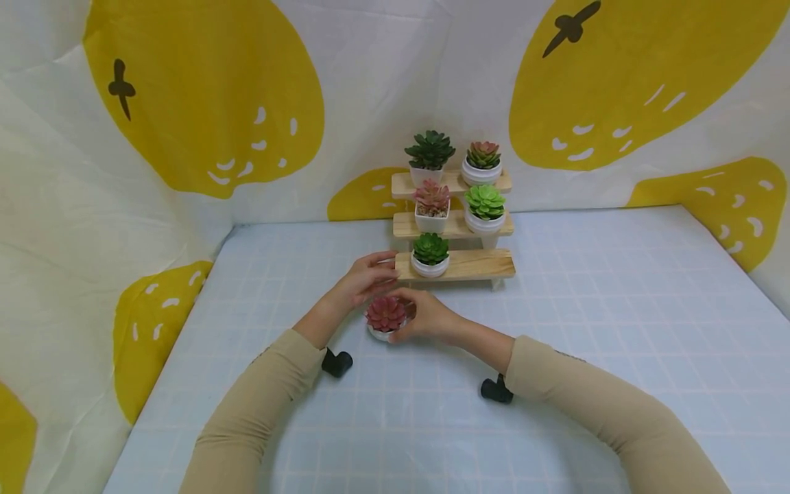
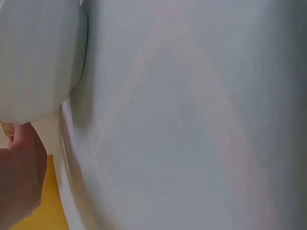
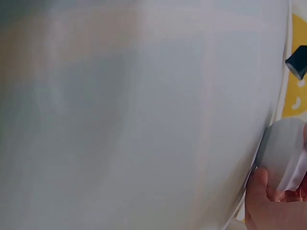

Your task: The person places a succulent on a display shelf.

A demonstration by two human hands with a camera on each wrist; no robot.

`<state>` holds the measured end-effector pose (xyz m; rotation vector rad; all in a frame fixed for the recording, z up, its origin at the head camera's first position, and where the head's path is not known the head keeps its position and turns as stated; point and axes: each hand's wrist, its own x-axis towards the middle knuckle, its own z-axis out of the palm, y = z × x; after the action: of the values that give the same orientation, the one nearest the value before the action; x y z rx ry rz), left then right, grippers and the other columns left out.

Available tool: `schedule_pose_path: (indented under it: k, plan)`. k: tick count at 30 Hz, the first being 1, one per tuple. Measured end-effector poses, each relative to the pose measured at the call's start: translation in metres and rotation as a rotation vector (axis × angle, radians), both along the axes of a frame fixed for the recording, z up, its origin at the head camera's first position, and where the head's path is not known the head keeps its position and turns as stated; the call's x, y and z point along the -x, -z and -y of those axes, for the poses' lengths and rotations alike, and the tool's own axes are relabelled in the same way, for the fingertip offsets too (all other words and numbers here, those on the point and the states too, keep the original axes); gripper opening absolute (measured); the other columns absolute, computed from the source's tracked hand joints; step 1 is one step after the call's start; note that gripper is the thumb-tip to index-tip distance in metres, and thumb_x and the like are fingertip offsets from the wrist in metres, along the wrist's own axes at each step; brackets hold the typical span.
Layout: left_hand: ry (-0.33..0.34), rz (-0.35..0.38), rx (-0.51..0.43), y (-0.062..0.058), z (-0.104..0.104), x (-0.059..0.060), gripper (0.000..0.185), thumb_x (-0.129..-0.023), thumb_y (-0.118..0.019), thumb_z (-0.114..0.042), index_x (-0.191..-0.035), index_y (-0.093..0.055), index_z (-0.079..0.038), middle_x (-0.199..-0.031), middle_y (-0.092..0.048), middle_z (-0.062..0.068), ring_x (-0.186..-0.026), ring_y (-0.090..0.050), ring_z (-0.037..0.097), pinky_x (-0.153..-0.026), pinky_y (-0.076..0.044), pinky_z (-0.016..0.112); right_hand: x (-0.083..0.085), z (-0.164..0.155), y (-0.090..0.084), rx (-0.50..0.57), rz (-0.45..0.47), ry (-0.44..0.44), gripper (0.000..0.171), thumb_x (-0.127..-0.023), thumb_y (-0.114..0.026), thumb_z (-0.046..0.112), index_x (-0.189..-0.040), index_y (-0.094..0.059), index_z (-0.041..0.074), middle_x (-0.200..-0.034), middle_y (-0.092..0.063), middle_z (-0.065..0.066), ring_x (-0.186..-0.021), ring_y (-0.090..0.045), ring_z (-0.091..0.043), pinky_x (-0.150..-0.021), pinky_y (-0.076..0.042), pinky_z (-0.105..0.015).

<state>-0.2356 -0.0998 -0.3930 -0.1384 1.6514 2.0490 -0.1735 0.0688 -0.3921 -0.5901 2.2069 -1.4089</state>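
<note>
Right hand (image 1: 426, 317): curled round a small white pot with a red plant (image 1: 385, 318), at the pot's 3 o'clock.
Left hand (image 1: 365, 278): fingers rested against the left end of the lowest wooden shelf (image 1: 478, 264), at 11 o'clock from the red plant.
Shelf stand: three steps at 12 o'clock on the blue checked table (image 1: 586, 329).
Lowest step: one green plant (image 1: 430, 254), right part bare.
Middle step: a pink plant (image 1: 431, 205) and a light green plant (image 1: 485, 209).
Top step: a dark green plant (image 1: 428, 156) and a reddish-green plant (image 1: 482, 162).
</note>
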Motion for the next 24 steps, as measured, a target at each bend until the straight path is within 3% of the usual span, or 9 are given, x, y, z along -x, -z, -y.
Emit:
schedule_pose_path:
  k: [8,17,24]
  plan:
    - [0.002,-0.013,-0.009,0.001,-0.001,0.0,0.055,-0.089,-0.048,0.01,-0.141,-0.035,0.0,-0.139,-0.04,0.023,-0.088,-0.058,0.013,-0.079,-0.053,0.026,-0.002,-0.003,0.003,0.009,-0.011,0.007,0.066,-0.067,-0.083,0.006,-0.125,-0.054,0.005,-0.108,-0.061,-0.008,-0.094,-0.058,-0.019,-0.082,-0.049,-0.029]
    - [0.0,-0.007,-0.016,0.001,0.0,0.0,0.055,-0.089,-0.049,0.01,-0.141,-0.034,0.0,-0.14,-0.039,0.022,-0.101,-0.054,0.02,-0.078,-0.053,0.024,-0.006,-0.007,-0.004,0.051,0.039,0.021,0.066,-0.067,-0.081,0.003,-0.126,-0.053,0.003,-0.111,-0.06,-0.011,-0.095,-0.058,-0.021,-0.08,-0.051,-0.028]
    - [0.003,-0.007,-0.016,0.0,-0.001,0.0,0.055,-0.089,-0.05,0.01,-0.141,-0.035,0.0,-0.14,-0.04,0.022,-0.1,-0.055,0.019,-0.079,-0.053,0.024,-0.007,-0.016,-0.004,0.059,0.056,0.033,0.065,-0.068,-0.081,0.005,-0.127,-0.053,0.003,-0.112,-0.06,-0.009,-0.097,-0.056,-0.02,-0.08,-0.05,-0.028]
